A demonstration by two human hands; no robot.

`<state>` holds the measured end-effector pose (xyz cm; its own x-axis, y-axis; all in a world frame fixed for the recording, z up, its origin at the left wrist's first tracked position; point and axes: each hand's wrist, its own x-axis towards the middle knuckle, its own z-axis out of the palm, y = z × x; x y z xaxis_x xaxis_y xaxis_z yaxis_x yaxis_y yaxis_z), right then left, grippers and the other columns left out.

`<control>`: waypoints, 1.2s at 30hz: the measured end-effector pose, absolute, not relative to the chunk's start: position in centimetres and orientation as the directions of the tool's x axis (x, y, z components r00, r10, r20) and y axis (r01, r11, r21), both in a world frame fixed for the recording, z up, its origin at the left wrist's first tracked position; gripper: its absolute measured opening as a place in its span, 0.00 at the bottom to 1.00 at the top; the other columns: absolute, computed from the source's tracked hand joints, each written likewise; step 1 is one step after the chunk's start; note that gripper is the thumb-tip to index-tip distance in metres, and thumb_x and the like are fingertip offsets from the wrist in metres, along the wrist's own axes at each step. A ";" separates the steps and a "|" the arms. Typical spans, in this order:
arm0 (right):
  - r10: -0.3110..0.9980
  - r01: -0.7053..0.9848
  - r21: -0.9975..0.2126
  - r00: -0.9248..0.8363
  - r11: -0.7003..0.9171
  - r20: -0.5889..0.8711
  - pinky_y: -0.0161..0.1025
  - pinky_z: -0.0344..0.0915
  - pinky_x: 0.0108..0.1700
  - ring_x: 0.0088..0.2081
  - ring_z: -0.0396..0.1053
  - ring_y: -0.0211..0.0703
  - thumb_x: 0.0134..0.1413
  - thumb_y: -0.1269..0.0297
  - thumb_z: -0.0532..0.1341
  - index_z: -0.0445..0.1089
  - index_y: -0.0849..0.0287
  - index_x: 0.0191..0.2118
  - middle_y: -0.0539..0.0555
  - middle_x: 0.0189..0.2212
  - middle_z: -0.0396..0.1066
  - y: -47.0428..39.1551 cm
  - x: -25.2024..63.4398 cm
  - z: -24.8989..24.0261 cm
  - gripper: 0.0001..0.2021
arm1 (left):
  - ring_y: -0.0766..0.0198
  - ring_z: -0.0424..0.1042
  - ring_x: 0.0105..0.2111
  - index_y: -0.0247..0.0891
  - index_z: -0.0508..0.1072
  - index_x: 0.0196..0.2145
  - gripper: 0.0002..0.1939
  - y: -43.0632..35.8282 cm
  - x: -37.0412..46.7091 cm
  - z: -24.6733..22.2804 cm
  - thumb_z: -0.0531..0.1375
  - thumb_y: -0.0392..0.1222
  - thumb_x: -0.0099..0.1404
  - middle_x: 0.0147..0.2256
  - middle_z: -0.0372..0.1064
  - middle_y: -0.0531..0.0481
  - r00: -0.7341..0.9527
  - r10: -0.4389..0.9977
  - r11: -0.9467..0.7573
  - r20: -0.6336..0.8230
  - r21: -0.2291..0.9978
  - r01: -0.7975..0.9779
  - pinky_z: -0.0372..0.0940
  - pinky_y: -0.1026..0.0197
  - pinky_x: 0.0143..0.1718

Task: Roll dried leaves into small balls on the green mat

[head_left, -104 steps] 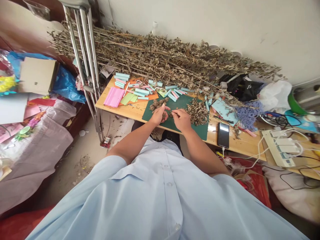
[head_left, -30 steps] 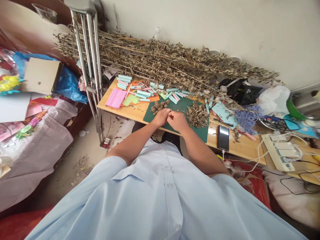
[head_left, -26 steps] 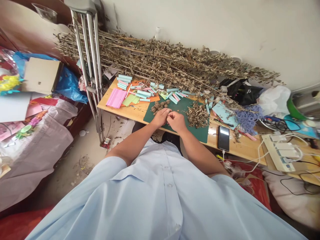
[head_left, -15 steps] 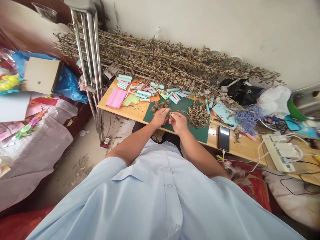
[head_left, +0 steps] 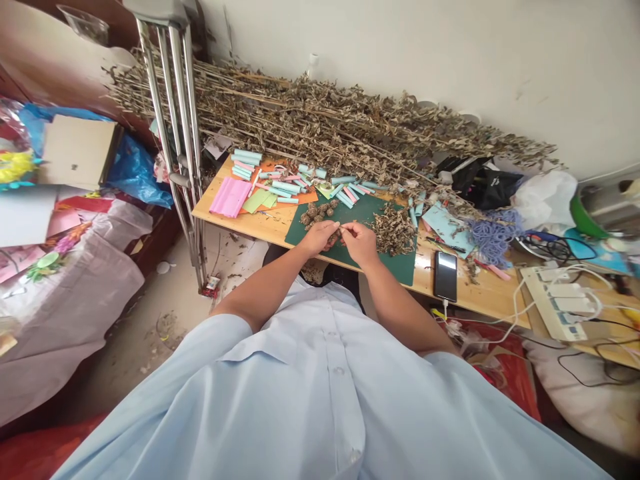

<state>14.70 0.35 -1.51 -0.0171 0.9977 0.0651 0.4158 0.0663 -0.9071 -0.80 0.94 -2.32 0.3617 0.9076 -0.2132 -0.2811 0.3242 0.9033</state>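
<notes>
Over the near edge of the green cutting mat (head_left: 353,212), my left hand (head_left: 320,239) and my right hand (head_left: 361,243) meet at the fingertips. Both are closed in a pinch around a small brown bit of dried leaf, mostly covered by the fingers. Just beyond my left hand lie several rolled brown balls of dried leaf (head_left: 317,212); more brown clumps show below the fingers. To the right of my right hand is a loose heap of crumbled dried leaves (head_left: 394,231).
Blue and pink paper rolls (head_left: 285,187) lie behind the mat. Long dried plant stalks (head_left: 320,123) stretch along the wall. A phone (head_left: 446,276) on a cable and a power strip (head_left: 553,303) are at right. Metal crutches (head_left: 175,133) stand at left.
My right hand has shifted slightly and its fingertips now meet those of my left hand. The view has moved a little; the heaps look the same.
</notes>
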 end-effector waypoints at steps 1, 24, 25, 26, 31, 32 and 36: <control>0.997 0.415 -0.907 -0.009 0.068 0.071 0.42 0.74 0.33 0.28 0.73 0.43 0.54 0.55 0.62 0.77 0.55 0.36 0.51 0.27 0.74 0.4 14.7 -1.6 0.11 | 0.74 0.51 0.14 0.38 0.63 0.28 0.19 1.0 -0.8 -2.4 0.59 0.54 0.69 0.17 0.57 0.57 0.367 0.906 0.327 -0.211 0.900 -0.289 0.42 0.69 0.16; 0.993 0.393 -0.912 -0.032 0.115 0.111 0.41 0.73 0.34 0.29 0.73 0.43 0.57 0.58 0.61 0.77 0.56 0.37 0.52 0.29 0.76 0.2 14.8 -1.7 0.10 | 0.75 0.52 0.14 0.35 0.69 0.30 0.21 0.9 -1.1 -2.3 0.63 0.57 0.65 0.17 0.59 0.56 0.379 0.901 0.336 -0.212 0.892 -0.301 0.43 0.69 0.16; 0.981 0.447 -0.873 -0.065 0.194 0.185 0.43 0.73 0.38 0.31 0.73 0.44 0.58 0.59 0.60 0.77 0.56 0.36 0.53 0.31 0.76 0.1 14.9 -1.7 0.09 | 0.75 0.52 0.14 0.35 0.69 0.30 0.21 0.9 -1.1 -2.5 0.62 0.58 0.66 0.17 0.58 0.56 0.381 0.900 0.340 -0.212 0.888 -0.309 0.43 0.69 0.16; 0.959 0.497 -0.822 -0.106 0.280 0.262 0.45 0.73 0.42 0.34 0.74 0.45 0.59 0.60 0.60 0.77 0.55 0.36 0.54 0.33 0.77 0.1 15.1 -1.7 0.09 | 0.75 0.51 0.14 0.35 0.69 0.30 0.22 1.0 -1.1 -2.6 0.62 0.59 0.66 0.17 0.58 0.56 0.384 0.899 0.340 -0.208 0.886 -0.316 0.43 0.69 0.16; 0.857 0.548 -0.661 -0.277 0.513 0.436 0.46 0.71 0.51 0.42 0.74 0.46 0.62 0.63 0.59 0.77 0.54 0.37 0.56 0.38 0.77 0.1 15.4 -1.4 0.09 | 0.75 0.52 0.14 0.36 0.65 0.27 0.22 1.1 -1.1 -3.0 0.63 0.57 0.65 0.17 0.59 0.56 0.397 0.901 0.323 -0.176 0.883 -0.341 0.43 0.69 0.16; 0.860 0.539 -0.672 -0.271 0.508 0.433 0.46 0.71 0.50 0.42 0.74 0.46 0.62 0.63 0.59 0.77 0.54 0.37 0.56 0.38 0.77 0.0 15.3 -1.3 0.09 | 0.75 0.52 0.14 0.36 0.65 0.27 0.21 1.1 -1.2 -3.0 0.63 0.57 0.65 0.17 0.59 0.56 0.395 0.901 0.324 -0.177 0.882 -0.343 0.44 0.69 0.16; 0.917 0.524 -0.757 -0.140 0.389 0.375 0.44 0.72 0.44 0.38 0.74 0.45 0.60 0.61 0.61 0.78 0.55 0.35 0.55 0.36 0.77 -0.5 14.6 -0.9 0.08 | 0.74 0.53 0.15 0.37 0.64 0.26 0.21 1.0 -1.2 -2.9 0.63 0.56 0.64 0.17 0.59 0.56 0.398 0.900 0.326 -0.180 0.883 -0.338 0.45 0.69 0.17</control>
